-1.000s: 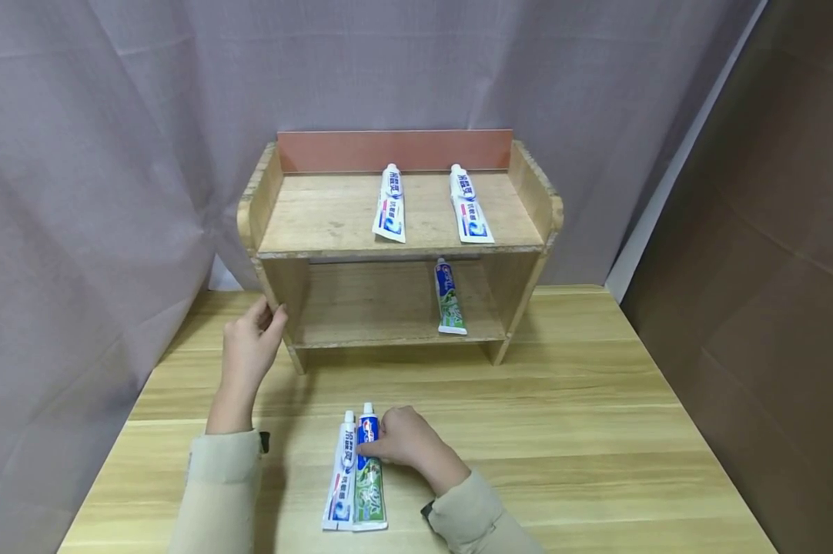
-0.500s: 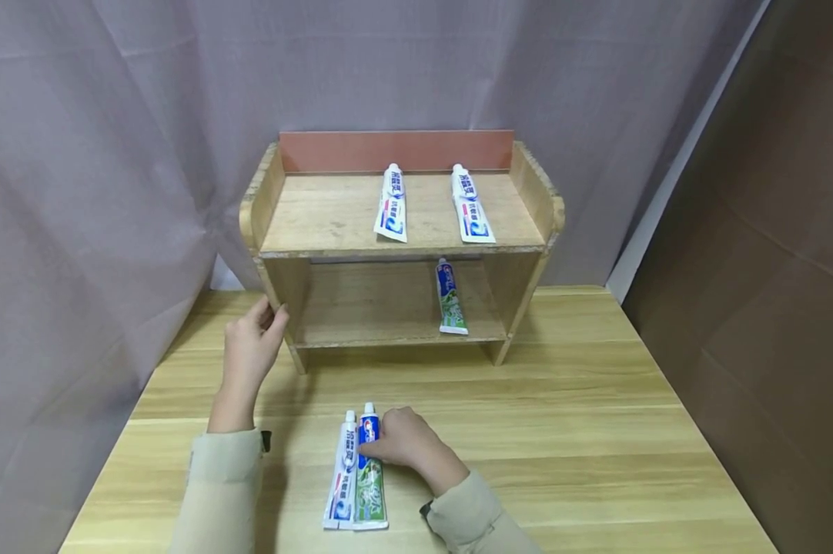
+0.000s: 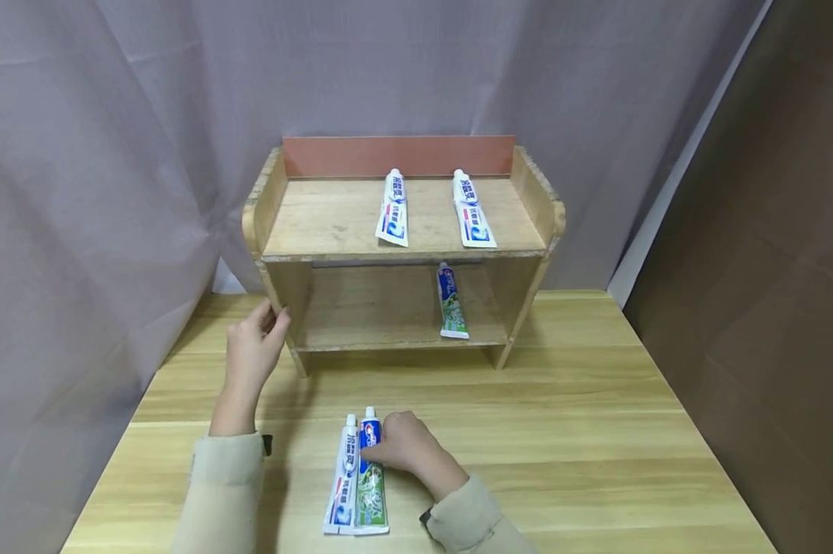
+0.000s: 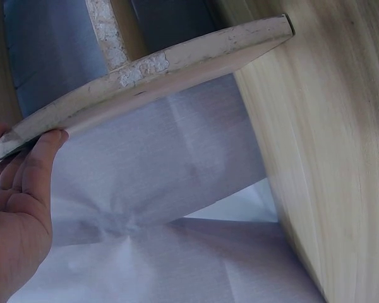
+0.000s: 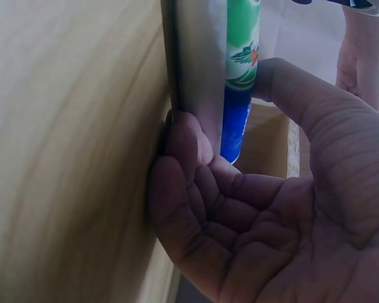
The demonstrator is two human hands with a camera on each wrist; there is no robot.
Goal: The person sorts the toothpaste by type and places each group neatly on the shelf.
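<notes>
With thumb and curled fingers, my left hand (image 3: 250, 350) grips the front edge of the left side panel (image 4: 202, 57) of a small wooden shelf (image 3: 340, 223). Low on the table, my right hand (image 3: 413, 446) pinches a blue and green toothpaste tube (image 3: 371, 488); its thumb lies across the front, and the fingers (image 5: 177, 183) curl behind the tube's edge in the right wrist view. Directly left of that tube and touching it lies a white and blue toothpaste tube (image 3: 342, 485). Both tubes point their caps at the shelf.
Two white toothpaste tubes (image 3: 393, 211) (image 3: 472, 211) lie apart on the upper board. A blue and green tube (image 3: 451, 304) lies right of centre on the lower board. Grey cloth (image 3: 112, 154) hangs behind and left of the wooden table (image 3: 597, 431); a brown panel (image 3: 756, 269) stands right.
</notes>
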